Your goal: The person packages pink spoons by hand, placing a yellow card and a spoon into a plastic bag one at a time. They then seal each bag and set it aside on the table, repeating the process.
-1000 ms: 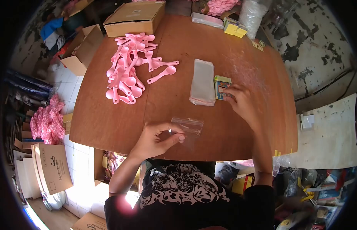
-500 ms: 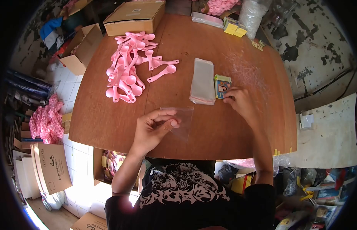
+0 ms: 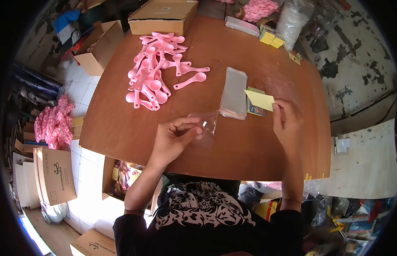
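Observation:
My left hand (image 3: 173,137) pinches a small clear plastic bag (image 3: 210,123) over the near middle of the table. Between the thumb and fingers of my right hand (image 3: 288,118) is a pale yellow card (image 3: 261,100), its plain side showing. That card hangs above a stack of printed cards (image 3: 256,110) and partly hides it. Just left of the stack lies a pile of flat clear bags (image 3: 233,91). Pink plastic spoons (image 3: 153,83) are heaped on the left part of the table, with one single spoon (image 3: 190,81) at the heap's right side.
On the wooden table (image 3: 198,158), a closed cardboard box (image 3: 162,19) stands at the far left. Yellow card stacks (image 3: 271,36) and a large clear bag (image 3: 293,20) are at the far right. Another person (image 3: 67,25) is beyond an open carton (image 3: 98,49).
My right hand has lifted a card off the stack and turned its yellow side up. My left hand still holds the bag, now tilted. The whole view has shifted slightly.

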The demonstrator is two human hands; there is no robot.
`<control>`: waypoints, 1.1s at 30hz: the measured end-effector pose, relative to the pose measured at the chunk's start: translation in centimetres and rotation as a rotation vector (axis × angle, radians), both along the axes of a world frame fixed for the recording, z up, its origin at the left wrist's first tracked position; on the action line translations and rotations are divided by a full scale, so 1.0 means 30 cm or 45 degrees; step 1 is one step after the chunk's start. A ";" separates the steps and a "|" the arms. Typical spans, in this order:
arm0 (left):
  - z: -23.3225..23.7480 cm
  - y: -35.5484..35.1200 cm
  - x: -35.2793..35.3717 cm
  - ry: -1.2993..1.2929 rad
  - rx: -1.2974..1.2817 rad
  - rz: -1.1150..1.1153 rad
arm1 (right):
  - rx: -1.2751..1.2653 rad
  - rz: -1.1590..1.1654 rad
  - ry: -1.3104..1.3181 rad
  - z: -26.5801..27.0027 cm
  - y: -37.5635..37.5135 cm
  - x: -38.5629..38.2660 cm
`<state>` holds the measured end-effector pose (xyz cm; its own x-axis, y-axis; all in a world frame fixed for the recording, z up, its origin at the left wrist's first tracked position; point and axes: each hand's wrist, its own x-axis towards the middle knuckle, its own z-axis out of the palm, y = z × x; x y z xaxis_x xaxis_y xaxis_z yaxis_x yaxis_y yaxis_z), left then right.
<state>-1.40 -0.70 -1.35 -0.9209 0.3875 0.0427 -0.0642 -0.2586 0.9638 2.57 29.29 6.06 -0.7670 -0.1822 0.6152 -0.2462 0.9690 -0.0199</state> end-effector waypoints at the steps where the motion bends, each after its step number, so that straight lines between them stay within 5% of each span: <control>1: 0.009 -0.001 -0.007 -0.026 -0.050 -0.009 | -0.316 0.073 0.033 0.011 -0.023 0.026; 5: 0.013 0.016 -0.009 -0.046 -0.155 -0.163 | -1.143 0.375 -0.158 0.052 -0.117 0.074; 9: 0.053 0.032 0.014 0.003 -0.155 -0.266 | -1.278 0.448 -0.198 0.040 -0.174 0.017; 33: 0.082 0.049 0.021 0.065 -0.083 -0.384 | -0.964 0.535 -0.636 0.024 -0.231 -0.002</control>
<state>-0.78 0.76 1.12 -0.7610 0.6466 0.0520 -0.0796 -0.1727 0.9817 2.52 22.37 6.79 -0.9326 -0.1916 0.3058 -0.3609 0.4943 -0.7908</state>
